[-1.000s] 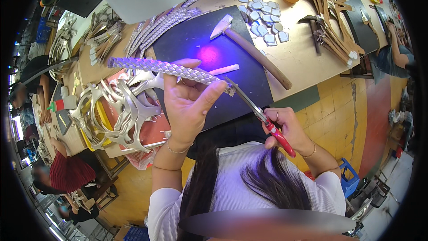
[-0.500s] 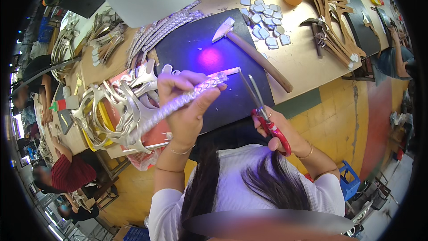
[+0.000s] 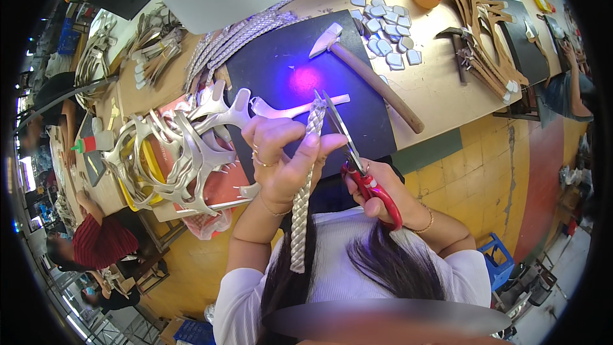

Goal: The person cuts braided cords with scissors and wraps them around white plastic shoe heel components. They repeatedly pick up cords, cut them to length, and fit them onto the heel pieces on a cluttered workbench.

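We are grasping a braided strap (image 3: 300,233) in our left hand (image 3: 281,160), pinching it between thumb and fingers a little below its upper end. That hand is staying mostly closed: the other fingers are curling in toward the palm, and a ring is showing on one of them. The strap, silvery and plaited, is standing nearly upright in our hold; its short upper end is poking out above the fingertips, over the black mat (image 3: 268,64), and its longer lower part is hanging toward our white shirt (image 3: 345,249).

In our right hand (image 3: 377,188) we are gripping red-handled scissors (image 3: 370,186), our fingers wrapping round the handles, so this hand too is largely closed. The blades are pointing up and to the left, standing slightly parted, and their tips are lying just beside the strap's upper end; we cannot tell whether they are touching it.

Behind the hands, a flat silver strip (image 3: 297,112) is resting on the mat, and a hammer (image 3: 377,83) is lying slantwise across its right part. To our left, silver cut-out straps (image 3: 191,153) are sitting in a heap, and more braided lengths (image 3: 239,35) are lying bunched beyond the mat.
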Tool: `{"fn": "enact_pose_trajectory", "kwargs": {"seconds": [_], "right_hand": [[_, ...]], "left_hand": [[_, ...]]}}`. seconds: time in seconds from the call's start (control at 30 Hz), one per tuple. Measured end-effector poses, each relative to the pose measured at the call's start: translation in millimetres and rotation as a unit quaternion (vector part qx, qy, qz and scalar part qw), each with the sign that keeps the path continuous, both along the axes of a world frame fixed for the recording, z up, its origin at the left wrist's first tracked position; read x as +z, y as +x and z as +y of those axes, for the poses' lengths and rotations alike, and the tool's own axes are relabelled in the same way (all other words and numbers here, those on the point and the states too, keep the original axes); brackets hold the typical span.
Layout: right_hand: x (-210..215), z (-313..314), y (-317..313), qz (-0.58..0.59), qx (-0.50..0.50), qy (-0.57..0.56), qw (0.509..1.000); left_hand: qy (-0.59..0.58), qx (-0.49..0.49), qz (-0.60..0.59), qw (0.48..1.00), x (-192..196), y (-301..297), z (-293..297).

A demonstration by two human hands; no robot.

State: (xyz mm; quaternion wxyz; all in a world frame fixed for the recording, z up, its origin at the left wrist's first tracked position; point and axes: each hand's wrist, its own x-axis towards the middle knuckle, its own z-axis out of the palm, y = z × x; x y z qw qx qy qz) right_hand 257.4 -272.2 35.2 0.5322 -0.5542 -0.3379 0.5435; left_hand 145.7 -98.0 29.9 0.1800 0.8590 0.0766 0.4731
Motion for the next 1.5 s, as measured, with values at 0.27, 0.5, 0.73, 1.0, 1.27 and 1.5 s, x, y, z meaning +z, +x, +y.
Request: {"fn": "enact_pose_trajectory", "kwargs": {"seconds": [0.27, 0.5, 0.73, 1.0, 1.27, 1.5], "right_hand": [[1.8, 0.5, 0.3, -0.029, -0.019, 0.003, 0.999], [-3.5, -1.5, 2.5, -0.047, -0.028, -0.019, 0.998], [-5.9, -1.7, 2.9, -0.056, -0.034, -0.021, 0.998], [-10.9, -1.9, 3.0, -0.11, -0.064, -0.04, 0.991], [-22.3, -5.1, 4.0, -0.143, -0.117, -0.008, 0.983], [-27.9, -23.0, 21.3, -0.043, -0.148, -0.004, 0.988]], "left_hand": [[-0.034, -0.042, -0.01, 0.998, -3.9, 4.5, -1.5], [-0.077, -0.062, 0.019, 0.995, -3.0, 0.1, -4.2], [-0.054, -0.08, 0.047, 0.994, -2.5, -2.4, -0.4], [-0.066, -0.091, 0.058, 0.992, 0.1, -3.5, 0.3], [-0.089, -0.069, 0.035, 0.993, -0.9, -0.4, -1.7], [-0.227, -0.062, 0.035, 0.971, -4.2, -5.9, 1.5]]}}
